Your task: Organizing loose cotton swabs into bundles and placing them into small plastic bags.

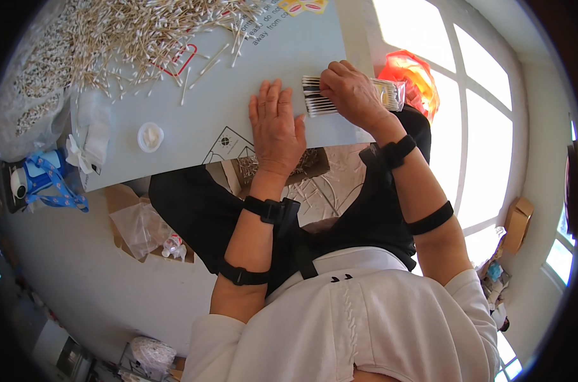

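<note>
White-tipped swabs: rowed toward the right of the tabletop, beneath right hand.
Right hand: fingers curled; grip cannot be told.
Left hand: flat, fingers extended, nothing visibly held.

You're rocking a loose off-white top with short sleeves and two little black marks near the hem, black trousers, plus black straps round both wrists and forearms.

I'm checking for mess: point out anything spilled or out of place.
Thin, pale cotton swabs lie scattered below the flat grey table, outside the open brown cardboard box that holds others. They look spilled, lying loose and in no order.
</note>
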Demonstrator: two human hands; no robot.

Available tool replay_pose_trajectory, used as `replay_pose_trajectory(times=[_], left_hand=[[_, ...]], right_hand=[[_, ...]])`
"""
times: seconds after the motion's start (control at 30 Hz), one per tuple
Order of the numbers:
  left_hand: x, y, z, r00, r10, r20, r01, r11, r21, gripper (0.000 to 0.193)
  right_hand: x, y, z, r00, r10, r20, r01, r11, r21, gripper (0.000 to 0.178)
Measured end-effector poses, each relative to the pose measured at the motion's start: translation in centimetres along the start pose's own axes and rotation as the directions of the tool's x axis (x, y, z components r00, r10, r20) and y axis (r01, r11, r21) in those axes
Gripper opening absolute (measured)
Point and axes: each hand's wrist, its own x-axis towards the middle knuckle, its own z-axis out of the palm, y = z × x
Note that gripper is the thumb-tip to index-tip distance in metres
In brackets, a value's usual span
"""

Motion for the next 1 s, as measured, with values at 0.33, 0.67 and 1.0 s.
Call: replay_pose_trajectory(times=[0.33, 0.67, 1.0], left_hand=[[2.4, 2.2, -3.9, 0.975, -0.22, 0.04, 0.169, 0.606, -0.778, 0.03], [2.9, 5.6, -6.9, 0.977, -0.081, 0.196, 0.208, 0.193, -0.959, 0.016], [2.6, 6.1, -6.9, 0.986, -0.015, 0.166, 0.166, 0.114, -0.979, 0.016]], right_hand=[[-1.2, -4.3, -3.2, 0.97, 0.044, -0.241, 0.021, 0.965, 0.262, 0.012], [-3.1, -7.6, -3.4, 0.919, 0.304, -0.252, -0.024, 0.68, 0.732, 0.009], [-3.8, -7.6, -3.8, 0.921, 0.294, -0.257, 0.03, 0.604, 0.796, 0.008]])
